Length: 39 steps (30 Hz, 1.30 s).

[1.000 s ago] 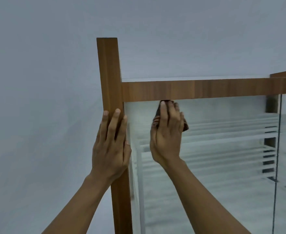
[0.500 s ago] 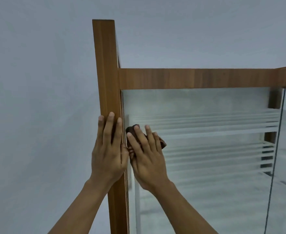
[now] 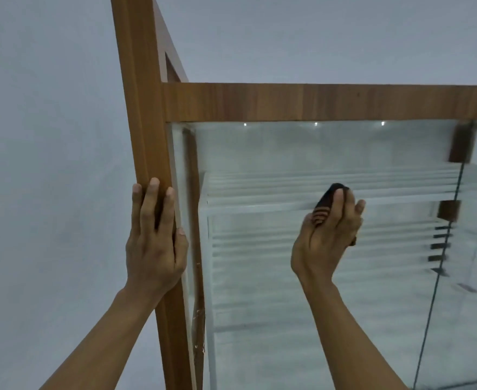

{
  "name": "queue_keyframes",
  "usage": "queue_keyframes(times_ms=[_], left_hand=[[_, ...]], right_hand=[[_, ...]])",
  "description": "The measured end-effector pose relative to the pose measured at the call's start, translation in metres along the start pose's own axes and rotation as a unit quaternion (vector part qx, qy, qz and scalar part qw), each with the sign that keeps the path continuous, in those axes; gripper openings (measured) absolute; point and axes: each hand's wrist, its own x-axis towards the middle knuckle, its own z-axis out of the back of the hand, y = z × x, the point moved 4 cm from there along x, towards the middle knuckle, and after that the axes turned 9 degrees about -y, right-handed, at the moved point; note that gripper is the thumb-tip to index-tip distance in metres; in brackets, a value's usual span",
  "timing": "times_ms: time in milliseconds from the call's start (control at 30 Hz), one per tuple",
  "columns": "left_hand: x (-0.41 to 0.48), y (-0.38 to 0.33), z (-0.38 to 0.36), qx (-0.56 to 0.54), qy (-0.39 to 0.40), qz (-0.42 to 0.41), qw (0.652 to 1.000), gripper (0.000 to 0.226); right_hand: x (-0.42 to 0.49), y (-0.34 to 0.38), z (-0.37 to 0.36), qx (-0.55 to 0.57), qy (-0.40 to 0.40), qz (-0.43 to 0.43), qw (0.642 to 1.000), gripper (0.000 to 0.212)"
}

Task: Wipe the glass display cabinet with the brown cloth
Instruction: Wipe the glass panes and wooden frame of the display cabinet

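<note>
The glass display cabinet (image 3: 273, 277) fills the right half of the head view, with a wooden frame around a clear front pane. My left hand (image 3: 155, 243) lies flat on the frame's left upright post (image 3: 141, 108), fingers pointing up. My right hand (image 3: 327, 237) presses the brown cloth (image 3: 323, 206) against the glass, a little right of the pane's middle and well below the top rail. Most of the cloth is hidden under my palm; only its dark top edge and a corner at the right show.
The wooden top rail (image 3: 316, 102) runs across above the pane. Several glass shelves (image 3: 330, 190) show through the pane. A vertical glass edge (image 3: 440, 277) stands at the right. A plain grey wall (image 3: 48, 164) is on the left and behind.
My right hand has slid the cloth to the right across the glass, away from the left post. Before that it came down from the top rail. My left hand stays on the post.
</note>
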Motion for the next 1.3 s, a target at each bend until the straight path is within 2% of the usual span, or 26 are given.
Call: queue_keyframes(times_ms=[33, 67, 133, 200, 267, 300, 333, 400, 433, 467, 500, 567, 600, 633, 667, 733, 800, 867, 933, 1000, 1033, 1100, 1167, 1200, 1233, 1300], left_hand=[[-0.001, 0.0, 0.0, 0.002, 0.0, 0.002, 1.0, 0.062], [0.0, -0.001, 0.0, 0.003, 0.001, 0.004, 1.0, 0.062], [-0.001, -0.002, -0.001, 0.013, -0.004, 0.002, 1.0, 0.062], [-0.014, -0.002, -0.004, 0.024, 0.0, -0.007, 1.0, 0.062], [-0.044, -0.002, -0.004, 0.021, -0.015, -0.003, 1.0, 0.061], [-0.063, -0.003, -0.004, 0.018, -0.022, 0.001, 1.0, 0.061], [-0.084, -0.005, -0.005, 0.016, -0.026, 0.002, 1.0, 0.061], [-0.12, -0.006, -0.008, 0.016, -0.036, 0.0, 0.999, 0.062], [-0.133, -0.006, -0.009, 0.012, -0.043, 0.0, 0.999, 0.063], [-0.143, -0.005, -0.01, 0.004, -0.05, 0.004, 0.999, 0.064], [-0.151, -0.005, -0.011, -0.01, -0.054, 0.011, 0.998, 0.064], [-0.166, -0.003, -0.011, -0.048, -0.062, 0.019, 0.997, 0.065], [-0.177, -0.003, -0.01, -0.059, -0.065, 0.02, 0.996, 0.065], [-0.19, -0.004, -0.01, -0.06, -0.064, 0.018, 0.996, 0.065], [-0.205, -0.004, -0.011, -0.056, -0.061, 0.016, 0.996, 0.066], [-0.236, -0.005, -0.014, -0.046, -0.056, 0.012, 0.997, 0.066], [-0.262, -0.005, -0.017, -0.036, -0.059, 0.014, 0.998, 0.067], [-0.286, -0.005, -0.019, -0.027, -0.061, 0.011, 0.998, 0.066], [-0.314, -0.002, -0.018, -0.031, -0.06, 0.017, 0.998, 0.066], [-0.34, 0.0, -0.018, -0.033, -0.059, 0.007, 0.998, 0.065], [-0.349, 0.0, -0.019, -0.033, -0.06, -0.003, 0.998, 0.064], [-0.353, 0.001, -0.02, -0.035, -0.063, -0.008, 0.997, 0.064], [-0.351, -0.001, -0.021, -0.028, -0.067, -0.001, 0.997, 0.064], [-0.351, -0.002, -0.02, -0.018, -0.066, -0.001, 0.998, 0.063], [-0.354, -0.003, -0.019, -0.007, -0.064, -0.002, 0.998, 0.063], [-0.366, -0.002, -0.019, 0.002, -0.055, -0.006, 0.998, 0.062]], right_hand=[[0.004, -0.004, 0.001, -0.008, -0.023, -0.049, 0.998, 0.054], [0.003, 0.007, -0.003, -0.013, -0.032, -0.049, 0.998, 0.051], [-0.021, 0.056, -0.018, 0.026, 0.017, 0.086, 0.996, 0.049], [-0.082, 0.096, -0.024, 0.063, 0.127, 0.281, 0.949, 0.057], [-0.128, 0.086, -0.015, 0.068, 0.171, 0.395, 0.9, 0.064], [-0.13, 0.065, -0.009, 0.059, 0.159, 0.405, 0.898, 0.065], [-0.122, 0.039, -0.003, 0.047, 0.133, 0.37, 0.918, 0.063], [-0.094, -0.007, 0.008, 0.034, 0.065, 0.184, 0.98, 0.061], [-0.084, -0.016, 0.011, 0.032, 0.032, 0.102, 0.994, 0.061], [-0.086, -0.009, 0.008, 0.033, 0.025, 0.085, 0.996, 0.062], [-0.102, 0.012, 0.002, 0.046, 0.038, 0.141, 0.988, 0.062], [-0.164, 0.058, -0.01, 0.072, 0.113, 0.351, 0.927, 0.062], [-0.192, 0.064, -0.009, 0.084, 0.147, 0.413, 0.895, 0.062], [-0.206, 0.056, -0.008, 0.085, 0.149, 0.431, 0.886, 0.061], [-0.209, 0.037, -0.004, 0.076, 0.131, 0.408, 0.9, 0.06], [-0.202, -0.015, 0.008, 0.055, 0.078, 0.254, 0.962, 0.061], [-0.214, -0.038, 0.019, 0.061, 0.044, 0.16, 0.984, 0.062], [-0.264, -0.016, 0.019, 0.065, 0.075, 0.269, 0.958, 0.062], [-0.322, 0.0, 0.021, 0.092, 0.13, 0.404, 0.901, 0.06], [-0.331, -0.023, 0.028, 0.081, 0.13, 0.44, 0.885, 0.06], [-0.318, -0.045, 0.031, 0.065, 0.102, 0.423, 0.898, 0.061], [-0.279, -0.091, 0.041, 0.039, 0.032, 0.275, 0.96, 0.063], [-0.261, -0.108, 0.051, 0.035, -0.016, 0.106, 0.994, 0.06], [-0.272, -0.096, 0.051, 0.041, -0.005, 0.106, 0.993, 0.059], [-0.296, -0.077, 0.049, 0.053, 0.028, 0.181, 0.982, 0.059], [-0.368, -0.052, 0.046, 0.075, 0.155, 0.4, 0.9, 0.061]])
